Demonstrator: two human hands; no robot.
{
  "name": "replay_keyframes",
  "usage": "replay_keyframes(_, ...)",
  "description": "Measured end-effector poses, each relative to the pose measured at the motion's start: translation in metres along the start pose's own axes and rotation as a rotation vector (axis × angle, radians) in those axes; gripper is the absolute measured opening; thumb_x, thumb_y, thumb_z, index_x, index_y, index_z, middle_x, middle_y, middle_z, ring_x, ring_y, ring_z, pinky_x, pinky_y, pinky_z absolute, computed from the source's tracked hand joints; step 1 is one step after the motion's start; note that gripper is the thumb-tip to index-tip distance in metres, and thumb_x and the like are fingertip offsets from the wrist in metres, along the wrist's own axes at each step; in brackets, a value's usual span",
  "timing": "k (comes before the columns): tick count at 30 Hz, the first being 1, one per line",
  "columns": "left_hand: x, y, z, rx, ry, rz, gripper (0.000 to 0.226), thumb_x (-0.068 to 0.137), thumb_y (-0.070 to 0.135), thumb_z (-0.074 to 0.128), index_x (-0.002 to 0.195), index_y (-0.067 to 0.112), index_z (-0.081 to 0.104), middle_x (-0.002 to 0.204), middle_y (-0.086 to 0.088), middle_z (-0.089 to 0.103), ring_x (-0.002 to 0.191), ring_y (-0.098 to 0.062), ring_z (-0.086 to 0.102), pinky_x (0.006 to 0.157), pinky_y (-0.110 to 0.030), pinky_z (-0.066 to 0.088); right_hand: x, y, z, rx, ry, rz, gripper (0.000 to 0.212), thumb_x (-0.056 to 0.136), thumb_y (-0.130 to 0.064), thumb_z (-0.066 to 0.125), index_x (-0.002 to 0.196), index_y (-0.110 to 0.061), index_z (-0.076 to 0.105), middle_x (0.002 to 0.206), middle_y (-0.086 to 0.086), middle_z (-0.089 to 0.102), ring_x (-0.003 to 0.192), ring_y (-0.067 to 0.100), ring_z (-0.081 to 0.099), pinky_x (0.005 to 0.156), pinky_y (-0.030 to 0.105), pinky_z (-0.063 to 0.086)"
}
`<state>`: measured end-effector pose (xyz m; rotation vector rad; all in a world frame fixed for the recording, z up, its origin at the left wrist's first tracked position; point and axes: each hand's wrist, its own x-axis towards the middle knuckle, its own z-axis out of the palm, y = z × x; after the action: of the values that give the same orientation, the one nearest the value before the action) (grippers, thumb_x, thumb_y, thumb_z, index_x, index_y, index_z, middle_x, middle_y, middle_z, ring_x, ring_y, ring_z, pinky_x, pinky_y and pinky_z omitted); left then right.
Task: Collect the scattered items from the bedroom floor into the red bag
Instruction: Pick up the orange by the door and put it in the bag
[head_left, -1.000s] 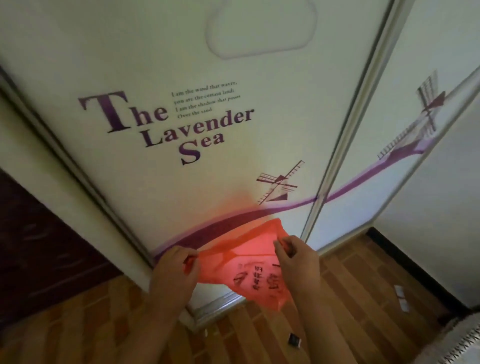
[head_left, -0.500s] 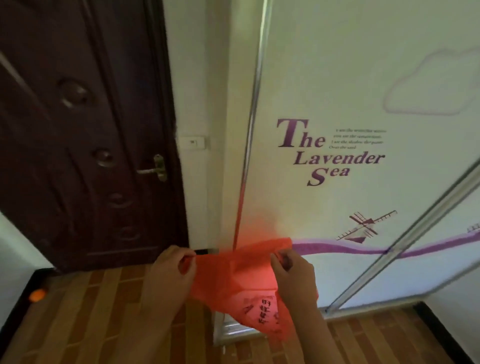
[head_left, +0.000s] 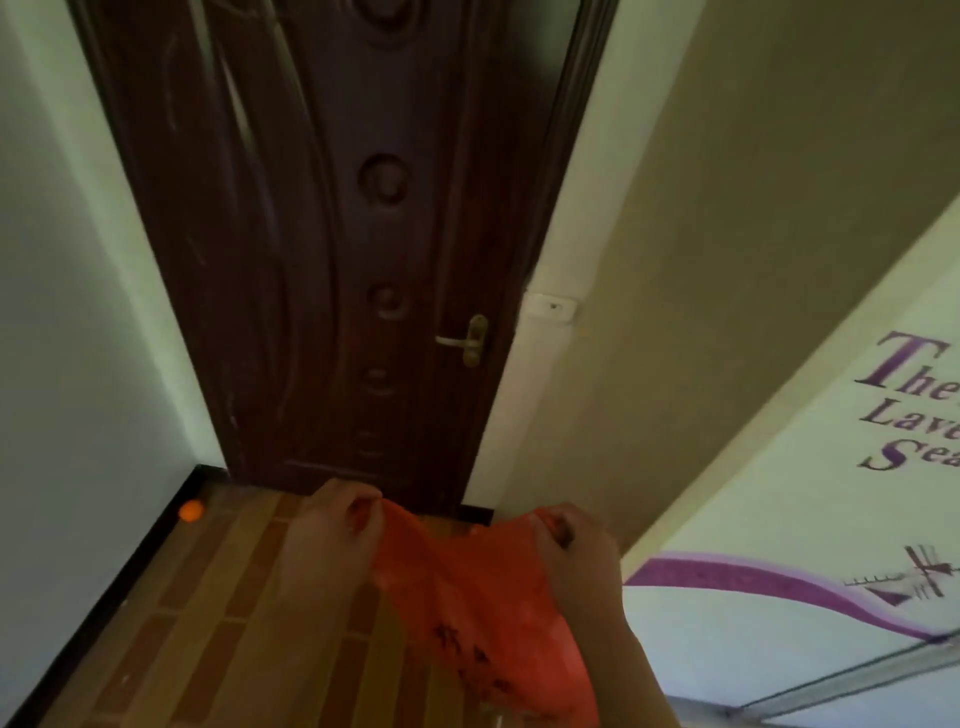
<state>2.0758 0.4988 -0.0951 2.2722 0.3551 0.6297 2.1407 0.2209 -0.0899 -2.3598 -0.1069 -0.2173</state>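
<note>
Head view: a dark door (head_left: 332, 249) closed off the wood-plank floor (head_left: 218, 613). Below the door, the left hand (head_left: 332, 540) and right hand (head_left: 571, 556) each pinched the red bag (head_left: 467, 597) by its rim. The thin film looked light, limp, slippery and tearable. An orange ball (head_left: 190, 511) lay left of the door, likely light and apt to roll.

purple "The Lave… Sea", cut off, on white wardrobe door (head_left: 810, 519), unreadable dark print on red bag (head_left: 483, 613)
</note>
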Motion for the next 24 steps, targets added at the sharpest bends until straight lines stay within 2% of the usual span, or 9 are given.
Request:
replay_keyframes(3, 0.003, -0.03, -0.02, -0.063, 0.021, -0.067, 0.014, 0.089, 0.008, 0.076, 0.098, 0.019, 0.076, 0.098, 0.001, 0.071, 0.086, -0.017, 0.068, 0.078, -0.035, 0.055, 0.0, -0.028, 0.022, -0.003, -0.047, -0.04, 0.007, 0.096, -0.029, 0.07, 0.093, -0.034, 0.073, 0.076, -0.019, 0.067, 0.079, -0.004, 0.062, 0.063, 0.01, 0.041)
replay_keyframes(7, -0.003, -0.058, -0.042, -0.092, 0.105, -0.117, 0.013, 0.09, 0.014, 0.076, 0.099, 0.023, 0.076, 0.097, 0.01, 0.07, 0.086, -0.009, 0.066, 0.077, -0.04, 0.059, 0.005, -0.06, 0.048, 0.01, -0.127, -0.114, 0.015, 0.099, -0.038, 0.064, 0.085, -0.035, 0.068, 0.072, -0.009, 0.064, 0.07, 0.005, 0.062, 0.062, 0.024, 0.05)
replay_keyframes(9, -0.004, -0.068, -0.055, -0.099, 0.137, -0.185, 0.013, 0.089, 0.015, 0.077, 0.097, 0.026, 0.075, 0.093, 0.012, 0.069, 0.082, -0.004, 0.064, 0.073, -0.039, 0.059, 0.01, -0.075, 0.062, 0.059, -0.172, -0.142, 0.021, 0.099, -0.036, 0.065, 0.08, -0.03, 0.065, 0.067, -0.003, 0.06, 0.064, 0.008, 0.058, 0.06, 0.027, 0.047)
replay_keyframes(13, -0.002, -0.084, -0.08, -0.068, 0.193, -0.255, 0.018, 0.088, 0.013, 0.078, 0.095, 0.029, 0.073, 0.09, 0.016, 0.068, 0.079, 0.001, 0.061, 0.066, -0.025, 0.049, 0.022, -0.096, 0.097, 0.099, -0.215, -0.2, 0.025, 0.097, -0.034, 0.07, 0.075, -0.028, 0.061, 0.062, -0.005, 0.055, 0.058, 0.01, 0.052, 0.056, 0.036, 0.046)
replay_keyframes(16, 0.005, -0.096, -0.092, -0.033, 0.235, -0.277, 0.016, 0.087, 0.011, 0.078, 0.095, 0.024, 0.075, 0.089, 0.016, 0.068, 0.079, 0.002, 0.061, 0.066, -0.019, 0.044, 0.03, -0.108, 0.125, 0.103, -0.286, -0.215, 0.024, 0.099, -0.035, 0.069, 0.076, -0.031, 0.061, 0.065, -0.013, 0.058, 0.058, 0.006, 0.055, 0.051, 0.022, 0.04)
replay_keyframes(19, 0.019, -0.114, -0.095, -0.025, 0.247, -0.296, 0.017, 0.088, 0.012, 0.078, 0.095, 0.026, 0.074, 0.088, 0.021, 0.065, 0.079, 0.002, 0.062, 0.067, -0.022, 0.048, 0.046, -0.118, 0.152, 0.114, -0.329, -0.226, 0.019, 0.099, -0.037, 0.068, 0.082, -0.029, 0.065, 0.065, -0.01, 0.057, 0.058, 0.005, 0.054, 0.054, 0.024, 0.042)
replay_keyframes(21, 0.034, -0.126, -0.096, -0.009, 0.264, -0.305, 0.019, 0.087, 0.011, 0.078, 0.094, 0.028, 0.073, 0.088, 0.017, 0.064, 0.079, 0.0, 0.061, 0.067, -0.026, 0.051, 0.064, -0.124, 0.172, 0.127, -0.337, -0.232, 0.02, 0.099, -0.037, 0.068, 0.081, -0.029, 0.065, 0.065, -0.008, 0.057, 0.058, 0.008, 0.054, 0.055, 0.031, 0.044)
replay_keyframes(24, 0.067, -0.142, -0.094, 0.049, 0.287, -0.309, 0.017, 0.086, 0.011, 0.079, 0.089, 0.026, 0.072, 0.084, 0.013, 0.063, 0.075, -0.002, 0.06, 0.064, -0.029, 0.052, 0.098, -0.134, 0.2, 0.137, -0.346, -0.24, 0.019, 0.098, -0.037, 0.069, 0.082, -0.028, 0.067, 0.066, -0.009, 0.06, 0.064, 0.007, 0.059, 0.056, 0.03, 0.046)
